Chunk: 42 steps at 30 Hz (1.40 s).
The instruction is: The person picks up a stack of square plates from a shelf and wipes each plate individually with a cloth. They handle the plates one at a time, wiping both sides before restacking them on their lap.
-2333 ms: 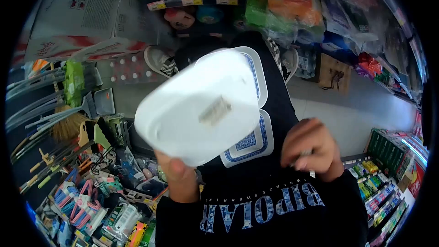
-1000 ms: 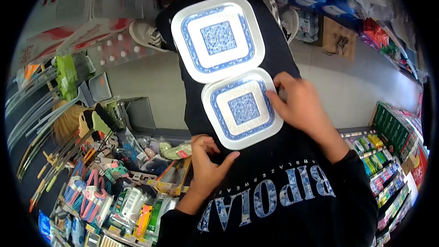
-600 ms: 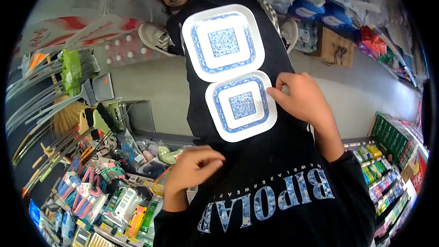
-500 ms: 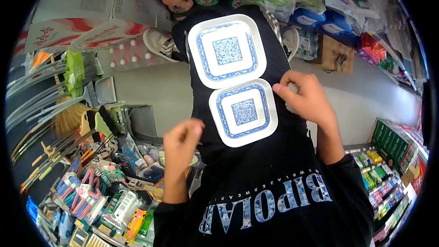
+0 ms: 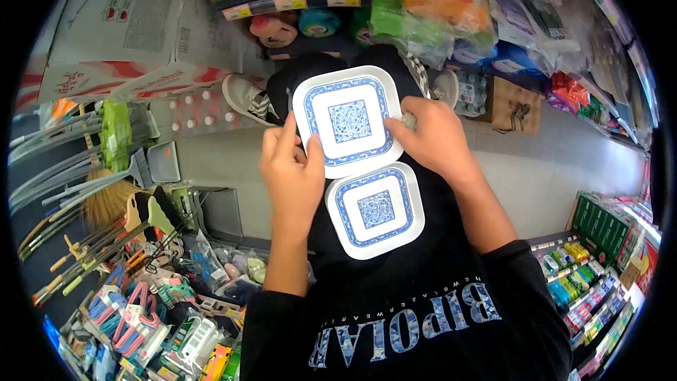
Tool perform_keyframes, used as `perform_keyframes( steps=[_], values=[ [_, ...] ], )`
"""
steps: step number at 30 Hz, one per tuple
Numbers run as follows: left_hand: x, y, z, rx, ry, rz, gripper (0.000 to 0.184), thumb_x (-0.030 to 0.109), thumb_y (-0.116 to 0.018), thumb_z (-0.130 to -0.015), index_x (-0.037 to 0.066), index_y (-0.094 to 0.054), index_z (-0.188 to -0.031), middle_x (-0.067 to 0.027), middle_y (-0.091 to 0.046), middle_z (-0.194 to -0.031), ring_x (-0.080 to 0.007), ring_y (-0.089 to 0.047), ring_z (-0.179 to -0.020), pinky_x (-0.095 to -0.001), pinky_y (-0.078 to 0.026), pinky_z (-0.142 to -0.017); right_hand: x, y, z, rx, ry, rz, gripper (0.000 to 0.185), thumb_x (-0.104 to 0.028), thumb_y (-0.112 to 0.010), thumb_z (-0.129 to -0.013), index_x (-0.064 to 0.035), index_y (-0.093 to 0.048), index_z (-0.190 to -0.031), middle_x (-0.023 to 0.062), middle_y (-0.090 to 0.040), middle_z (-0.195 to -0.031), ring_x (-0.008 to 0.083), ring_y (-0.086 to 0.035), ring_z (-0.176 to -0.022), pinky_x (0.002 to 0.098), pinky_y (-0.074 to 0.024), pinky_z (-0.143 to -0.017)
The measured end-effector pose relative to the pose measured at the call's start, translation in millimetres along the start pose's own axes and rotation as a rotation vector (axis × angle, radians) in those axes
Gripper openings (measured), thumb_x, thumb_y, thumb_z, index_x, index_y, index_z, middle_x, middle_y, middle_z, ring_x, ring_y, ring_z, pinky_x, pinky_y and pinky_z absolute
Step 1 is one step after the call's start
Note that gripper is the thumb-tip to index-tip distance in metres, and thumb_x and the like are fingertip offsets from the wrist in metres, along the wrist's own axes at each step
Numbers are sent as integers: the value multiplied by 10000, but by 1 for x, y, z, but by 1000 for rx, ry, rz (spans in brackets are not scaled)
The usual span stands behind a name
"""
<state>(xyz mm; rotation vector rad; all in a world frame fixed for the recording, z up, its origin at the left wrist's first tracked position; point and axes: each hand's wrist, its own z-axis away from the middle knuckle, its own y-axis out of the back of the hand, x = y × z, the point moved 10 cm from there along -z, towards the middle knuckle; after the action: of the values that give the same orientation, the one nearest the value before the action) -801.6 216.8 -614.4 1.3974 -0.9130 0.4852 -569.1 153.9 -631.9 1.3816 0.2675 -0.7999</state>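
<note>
Two white square trays with rounded corners and blue patterns lie face up on the person's dark-clad legs. The larger tray (image 5: 356,157) is the farther one, and its near edge meets the smaller tray (image 5: 340,229). At the larger tray's left edge, my left hand (image 5: 290,166) pinches the rim between thumb and fingers. My right hand (image 5: 434,134) is closed around a small greyish-white thing (image 5: 408,121), too hidden to identify, with the thumb touching the larger tray's right rim. Neither hand is on the smaller tray.
Brooms (image 5: 106,201) and packaged goods (image 5: 190,335) line the left side. A large carton (image 5: 134,28) stands at the upper left, by pink-capped bottles (image 5: 204,113). Wrapped packs (image 5: 451,0) are stacked at the upper right; a green box (image 5: 599,226) sits at right.
My left hand has moved up and right and taken the larger tray's rim. My right hand has come left to that tray's other edge. Both trays appear lower in view.
</note>
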Motion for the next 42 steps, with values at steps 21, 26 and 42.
perform_keyframes(
  steps=[21,26,42],
  values=[
    [66,-46,61,-505,343,1676,695,275,-414,-1095,-19,-59,-1615,-197,-293,-1597,-255,-333,-1468,-373,-278,-1190,-13,31,32,-462,118,-329,236,-140,-602,-945,73,-680,-884,136,-629,-661,225,-617,-583,367,-441,-555],
    [79,-30,50,-450,130,1288,781,315,-448,-1084,-41,2,-1613,-228,-156,-1656,-300,-216,-1524,-393,-178,-1226,-32,22,25,-358,125,-246,219,-126,-581,-958,73,-668,-935,188,-646,-715,280,-634,-630,385,-480,-618],
    [74,-44,31,-207,220,1506,752,424,-419,-1080,103,-25,-1635,-235,-272,-1614,-386,-392,-1445,-524,-325,-1194,-93,62,47,391,413,105,465,80,-643,-728,-86,-723,-1155,165,-543,-1157,367,-547,-1171,457,-471,-967]
  ],
)
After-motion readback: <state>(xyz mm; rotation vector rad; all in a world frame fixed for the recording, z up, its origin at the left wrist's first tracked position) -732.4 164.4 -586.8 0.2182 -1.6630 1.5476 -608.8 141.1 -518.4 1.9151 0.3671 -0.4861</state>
